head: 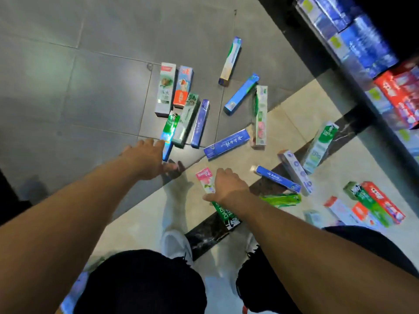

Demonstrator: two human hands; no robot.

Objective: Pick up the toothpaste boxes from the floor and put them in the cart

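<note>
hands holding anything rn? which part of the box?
Right hand grips a green toothpaste box around its upper end, with a pink box next to it. Left hand reaches a green-blue box; grip cannot be told.

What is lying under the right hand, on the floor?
Under the right hand lie a pink-and-white toothpaste box and a green toothpaste box. The hand covers the middle part of them, so whether its fingers grip either box cannot be seen.

Glossy grey floor tiles (79, 91) meet pale cream tiles (145, 214) along a black marble strip (204, 241); a dark shop shelf unit (353, 71) stands right.
</note>
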